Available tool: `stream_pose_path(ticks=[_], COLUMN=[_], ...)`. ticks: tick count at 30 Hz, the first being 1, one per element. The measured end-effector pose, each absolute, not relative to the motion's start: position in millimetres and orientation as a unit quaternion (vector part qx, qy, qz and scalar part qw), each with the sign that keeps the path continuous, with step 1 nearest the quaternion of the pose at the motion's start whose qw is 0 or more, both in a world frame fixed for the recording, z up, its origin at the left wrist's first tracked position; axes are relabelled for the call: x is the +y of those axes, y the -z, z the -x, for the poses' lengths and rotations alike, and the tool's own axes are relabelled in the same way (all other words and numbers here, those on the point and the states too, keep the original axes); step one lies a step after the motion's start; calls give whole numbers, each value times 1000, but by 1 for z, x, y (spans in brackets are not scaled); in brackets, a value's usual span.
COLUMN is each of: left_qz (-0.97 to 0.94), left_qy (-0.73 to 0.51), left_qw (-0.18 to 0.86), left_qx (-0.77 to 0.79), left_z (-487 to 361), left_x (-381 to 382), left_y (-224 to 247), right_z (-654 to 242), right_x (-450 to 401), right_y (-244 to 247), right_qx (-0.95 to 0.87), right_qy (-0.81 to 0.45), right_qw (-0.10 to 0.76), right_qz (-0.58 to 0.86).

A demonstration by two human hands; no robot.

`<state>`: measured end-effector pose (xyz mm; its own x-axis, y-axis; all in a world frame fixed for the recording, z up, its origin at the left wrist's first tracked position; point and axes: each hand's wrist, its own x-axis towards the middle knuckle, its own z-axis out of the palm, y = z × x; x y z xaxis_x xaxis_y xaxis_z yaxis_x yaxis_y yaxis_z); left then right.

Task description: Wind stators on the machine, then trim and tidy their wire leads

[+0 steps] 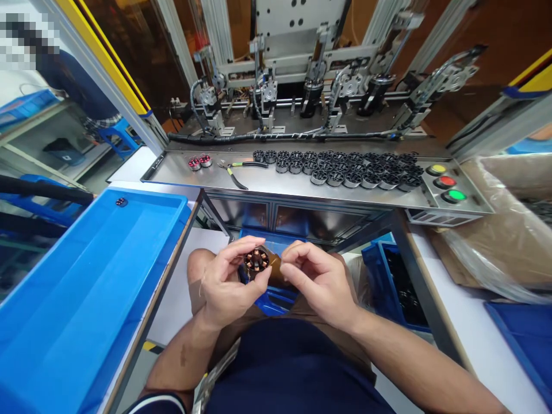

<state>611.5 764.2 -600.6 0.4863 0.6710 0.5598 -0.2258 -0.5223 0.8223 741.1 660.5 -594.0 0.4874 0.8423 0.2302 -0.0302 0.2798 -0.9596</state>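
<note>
My left hand (233,282) grips a round motor stator (257,260) between thumb and fingers, above my lap. Its black face with copper windings is turned up towards me. Just to the right, my right hand (319,279) is closed in a pinch, thumb against forefinger. A thin copper-coloured wire (275,261) runs from the stator's side towards those fingertips; its end is hidden in them. Ahead on the metal ledge lie cutting pliers (236,171) with green-and-black handles, jaws pointing left.
Several stators (353,167) stand in rows on the ledge (276,187), with two red-topped ones (200,163) at left. A button box (448,183) sits at right. A blue tray (81,287) holds one small part (121,202). Machine fixtures (267,92) stand behind. A person (77,80) is far left.
</note>
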Motion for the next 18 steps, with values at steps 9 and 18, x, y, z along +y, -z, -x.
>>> stream_pose_path(ticks=[9,18], left_qz=[-787,-808], left_qy=[-494,-470], left_qw=[360,344], left_qx=[85,87], left_z=[-608,-603], left_x=[761,764], left_y=[594,596], right_z=[-731,-733], right_x=[670,668], right_y=[597,594], right_qx=[-339,-420], right_qy=[-372,-217], right_qw=[730,721], right_qz=[462,507])
